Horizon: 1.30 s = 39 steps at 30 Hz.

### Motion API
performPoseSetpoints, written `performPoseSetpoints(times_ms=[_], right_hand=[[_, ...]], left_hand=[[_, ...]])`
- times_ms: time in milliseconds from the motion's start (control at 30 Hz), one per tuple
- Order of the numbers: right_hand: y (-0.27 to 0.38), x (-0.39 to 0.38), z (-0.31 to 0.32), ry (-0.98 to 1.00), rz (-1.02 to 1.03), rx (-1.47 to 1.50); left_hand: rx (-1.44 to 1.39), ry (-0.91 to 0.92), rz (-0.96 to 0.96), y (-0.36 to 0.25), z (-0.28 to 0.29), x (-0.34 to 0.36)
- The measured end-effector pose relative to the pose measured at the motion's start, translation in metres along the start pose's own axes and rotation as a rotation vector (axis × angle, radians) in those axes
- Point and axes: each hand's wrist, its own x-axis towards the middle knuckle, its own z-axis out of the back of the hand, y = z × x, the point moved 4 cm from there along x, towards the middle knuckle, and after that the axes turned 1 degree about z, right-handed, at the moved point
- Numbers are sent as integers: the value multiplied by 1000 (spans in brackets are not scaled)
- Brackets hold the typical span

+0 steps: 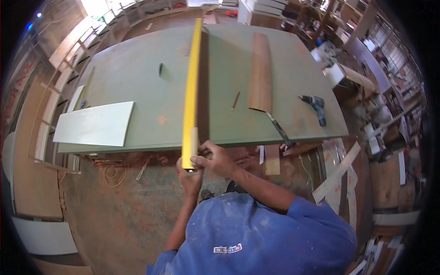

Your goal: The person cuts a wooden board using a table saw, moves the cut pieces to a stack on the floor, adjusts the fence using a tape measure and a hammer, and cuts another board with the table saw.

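A long straight bar (191, 87), bright yellow along its top with a dark brown side facing right, runs from the far edge of the green table to just past its near edge. Its near end rests in my left hand (189, 179), whose fingers close around it from below and the left. My right hand (218, 160) grips that same end from the right, thumb pressed on the yellow top. A small pale wooden piece (195, 140) lies against the bar beside my right hand; whether it is attached I cannot tell.
The green table (156, 119) carries a white panel (96, 123), a brown board (260, 68), a pencil-like stick (235, 101), a small black object (160, 69) and a cordless drill (315, 107). A dark-handled tool (278, 128) pokes out under the brown board. Stacked offcuts crowd the right.
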Motion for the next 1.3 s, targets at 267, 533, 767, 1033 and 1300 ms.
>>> performPoseSetpoints(times_ms=[267, 533, 767, 1033, 1300], right_hand=[[-113, 16, 206, -564, -118, -777], [-206, -13, 318, -406, -334, -1250], [-216, 17, 309, -131, -596, 38], [-134, 14, 321, 389, -883, 1148], [-50, 70, 259, 730, -409, 394]], left_hand=[[182, -81, -36, 3, -19, -3], [66, -298, 110, 36, -44, -17], [180, -221, 242, 0, -29, 4], [-126, -334, 316, -100, 2, 46], [-563, -609, 179, -115, 9, 82]])
